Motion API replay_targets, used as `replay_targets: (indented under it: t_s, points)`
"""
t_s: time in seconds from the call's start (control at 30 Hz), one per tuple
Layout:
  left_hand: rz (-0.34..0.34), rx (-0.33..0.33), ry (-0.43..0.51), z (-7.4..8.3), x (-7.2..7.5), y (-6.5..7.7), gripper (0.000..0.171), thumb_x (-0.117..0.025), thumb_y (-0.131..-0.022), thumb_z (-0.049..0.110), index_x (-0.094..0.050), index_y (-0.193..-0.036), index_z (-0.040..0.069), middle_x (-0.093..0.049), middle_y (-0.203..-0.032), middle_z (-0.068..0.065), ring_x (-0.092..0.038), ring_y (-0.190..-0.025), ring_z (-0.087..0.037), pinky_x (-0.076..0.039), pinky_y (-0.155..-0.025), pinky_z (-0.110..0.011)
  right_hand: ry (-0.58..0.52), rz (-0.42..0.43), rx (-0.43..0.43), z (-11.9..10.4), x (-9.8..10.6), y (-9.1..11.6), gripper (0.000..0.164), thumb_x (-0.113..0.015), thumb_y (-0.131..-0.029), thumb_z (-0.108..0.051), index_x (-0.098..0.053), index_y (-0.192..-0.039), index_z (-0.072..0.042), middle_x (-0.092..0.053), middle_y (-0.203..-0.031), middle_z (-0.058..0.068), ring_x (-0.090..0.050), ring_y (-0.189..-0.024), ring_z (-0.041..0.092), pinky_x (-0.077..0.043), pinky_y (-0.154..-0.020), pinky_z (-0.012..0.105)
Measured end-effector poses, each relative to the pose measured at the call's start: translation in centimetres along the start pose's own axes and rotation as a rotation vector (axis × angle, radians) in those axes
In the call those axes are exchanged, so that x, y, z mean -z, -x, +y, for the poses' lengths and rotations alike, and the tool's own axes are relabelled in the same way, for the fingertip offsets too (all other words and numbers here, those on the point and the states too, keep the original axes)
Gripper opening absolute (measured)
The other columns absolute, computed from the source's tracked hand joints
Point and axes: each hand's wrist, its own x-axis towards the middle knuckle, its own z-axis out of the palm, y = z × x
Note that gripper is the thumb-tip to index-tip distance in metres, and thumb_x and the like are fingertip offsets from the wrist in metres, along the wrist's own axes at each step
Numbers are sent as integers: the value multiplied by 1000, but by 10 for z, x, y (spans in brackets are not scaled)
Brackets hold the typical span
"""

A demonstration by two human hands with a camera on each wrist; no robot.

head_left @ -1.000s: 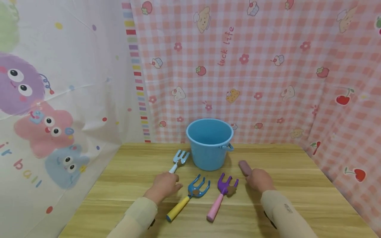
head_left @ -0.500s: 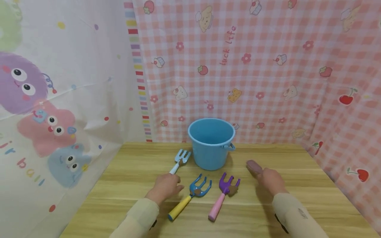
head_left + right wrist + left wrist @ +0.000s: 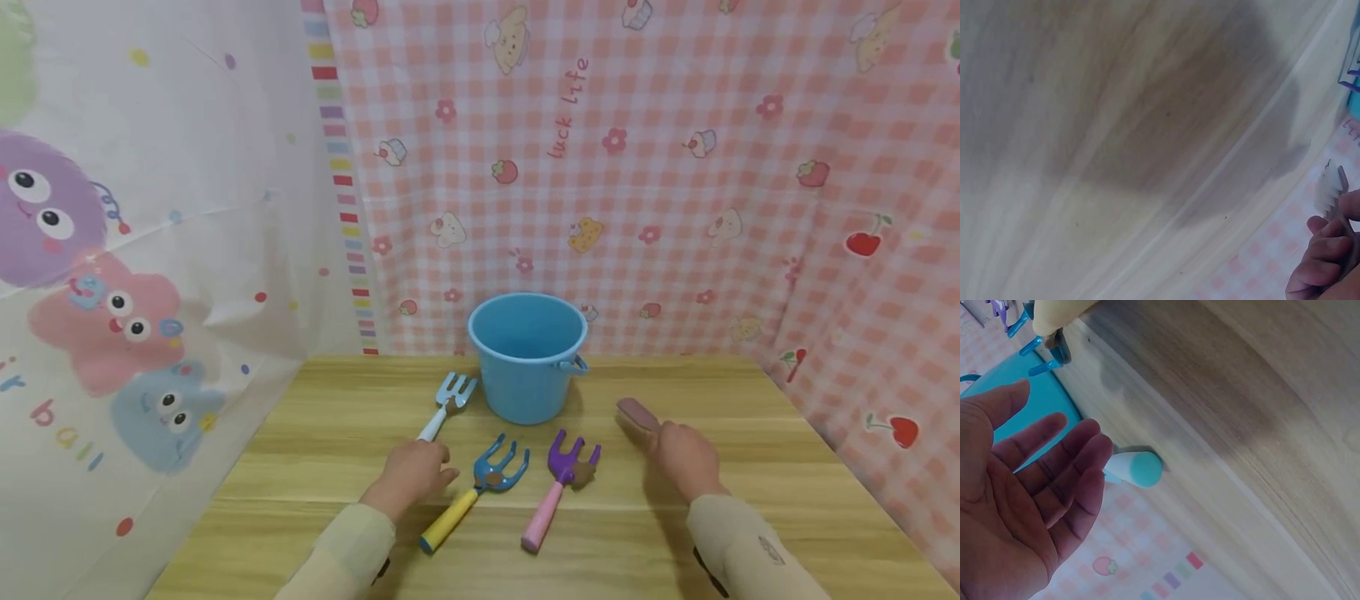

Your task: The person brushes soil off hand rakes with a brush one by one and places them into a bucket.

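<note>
Near the wood-grain table's (image 3: 810,500) far edge stands an upright, open-topped blue bucket (image 3: 525,390); well right, the right hand (image 3: 686,460) grips a mauve, white-bristled brush (image 3: 637,414). The left hand (image 3: 412,475), fingers relaxed, is near a pale-blue fork (image 3: 437,422).

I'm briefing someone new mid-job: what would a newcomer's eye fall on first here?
Probably the blue bucket, upright near the back of the table. Next, the purple fork and yellow-handled fork lying in front of it, each with a brown patch. Then the brush held in the right hand, to the bucket's right.
</note>
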Motion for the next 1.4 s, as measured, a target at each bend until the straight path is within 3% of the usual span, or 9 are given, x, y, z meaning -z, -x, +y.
replay_targets:
  t_s: [0.23, 0.43, 0.7, 0.9, 1.13, 1.4]
  points:
    - [2, 4, 35, 4, -1, 3, 29, -72, -89, 31, -71, -104, 6, -72, -98, -9, -68, -90, -30, -54, -74, -47, -35, 28, -12, -8, 4, 11, 23, -54, -96, -14, -59, -88, 7, -61, -77, 20, -62, -69, 37, -49, -58, 54]
    - [17, 4, 43, 10, -3, 10, 33, -69, -91, 28, -68, -112, 3, -69, -102, -15, -66, -94, -34, -54, -75, -51, -57, 52, -42, -17, 3, 21, 24, -53, -98, -17, -61, -92, 4, -61, -79, 17, -61, -69, 34, -48, -57, 53]
    - [40, -45, -20, 23, -7, 15, 38, -70, -91, 32, -66, -114, 3, -67, -102, -17, -65, -92, -33, -55, -73, -48, -93, 68, -82, -25, 5, 38, 27, -51, -100, -17, -62, -104, 7, -64, -85, 18, -61, -70, 33, -48, -57, 51]
    - [47, -77, -78, 32, -9, 17, 41, -73, -88, 39, -66, -107, 4, -66, -92, -13, -64, -84, -30, -54, -67, -44, -95, 74, -102, -27, 9, 48, 28, -50, -101, -17, -61, -110, 8, -64, -89, 19, -63, -76, 36, -49, -59, 54]
    - [27, -64, -120, 39, -16, 19, 48, -73, -85, 48, -65, -104, 6, -63, -87, -10, -62, -81, -28, -52, -65, -43, -113, 113, -118, -34, 15, 58, 28, -50, -101, -19, -61, -112, 5, -64, -90, 17, -64, -80, 40, -49, -62, 57]
    - [1, -45, -82, 45, -21, 23, 48, -76, -83, 45, -64, -102, 3, -59, -82, -9, -60, -77, -26, -51, -62, -42, -152, 148, -136, -44, 13, 70, 28, -52, -100, -19, -61, -113, 5, -64, -91, 18, -64, -79, 40, -48, -65, 60]
